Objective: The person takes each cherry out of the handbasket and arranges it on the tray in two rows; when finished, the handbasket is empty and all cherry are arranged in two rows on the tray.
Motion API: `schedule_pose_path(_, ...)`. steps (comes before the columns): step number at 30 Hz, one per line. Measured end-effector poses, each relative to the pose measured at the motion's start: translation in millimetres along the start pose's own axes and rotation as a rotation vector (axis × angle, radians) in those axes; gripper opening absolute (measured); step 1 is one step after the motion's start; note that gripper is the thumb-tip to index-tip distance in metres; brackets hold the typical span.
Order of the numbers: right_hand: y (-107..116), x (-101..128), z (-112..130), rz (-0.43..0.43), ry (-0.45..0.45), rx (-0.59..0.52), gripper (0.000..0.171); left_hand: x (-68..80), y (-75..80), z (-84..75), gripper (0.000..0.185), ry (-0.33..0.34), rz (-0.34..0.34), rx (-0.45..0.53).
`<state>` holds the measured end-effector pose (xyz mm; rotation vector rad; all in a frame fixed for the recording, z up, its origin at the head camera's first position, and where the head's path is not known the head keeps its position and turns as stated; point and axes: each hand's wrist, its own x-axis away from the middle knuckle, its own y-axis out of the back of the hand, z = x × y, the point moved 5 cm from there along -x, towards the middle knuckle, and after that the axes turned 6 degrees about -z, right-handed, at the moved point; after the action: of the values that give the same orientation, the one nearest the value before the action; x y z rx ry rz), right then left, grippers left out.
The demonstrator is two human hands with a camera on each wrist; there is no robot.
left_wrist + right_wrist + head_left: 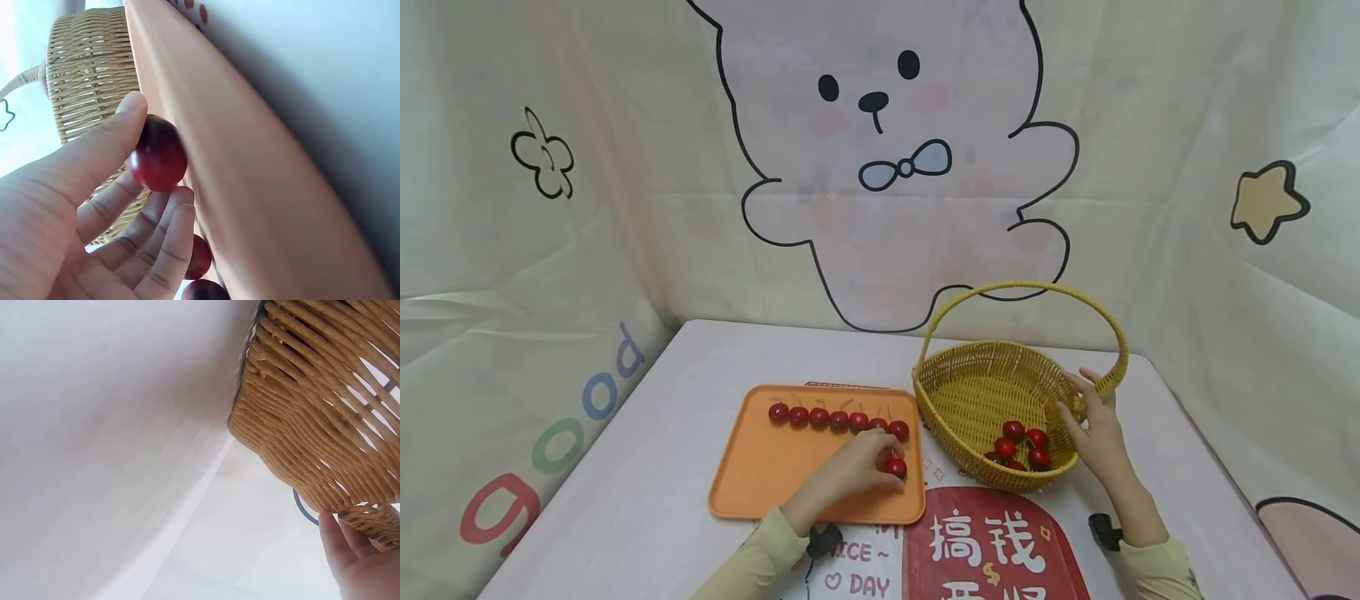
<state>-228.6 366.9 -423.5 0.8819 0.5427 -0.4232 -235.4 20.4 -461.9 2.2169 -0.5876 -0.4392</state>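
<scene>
My left hand [853, 467] is over the right part of an orange tray [760, 483], its thumb and fingers around a dark red cherry [157, 153] low over the tray. Beyond the fingers, a row of several stemmed cherries [818, 418] runs along the tray's far side, partly covered by the hand at its right end. My right hand [1099, 433] holds the right rim of a yellow woven basket [951, 429], at the foot of its handle. More cherries [1006, 448] lie in the basket's near right part.
The basket's tall arched handle [1022, 285] rises over it, and its left side stands close against the tray's right edge. A red and white printed sheet [992, 542] lies on the white table [625, 500] in front. A cartoon-printed cloth [880, 233] hangs behind.
</scene>
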Motion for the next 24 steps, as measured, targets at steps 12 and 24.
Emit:
schedule_pose_path(12,0.5,0.7,-0.7,-0.003,-0.001,0.004,0.05,-0.2,4.7,-2.8,0.036,-0.007,-0.013,0.003)
schedule_pose_path(24,-0.7,2.1,0.1,0.001,-0.009,0.0,0.05,-8.1,22.0,-27.9,0.03,-0.093,-0.093,0.037)
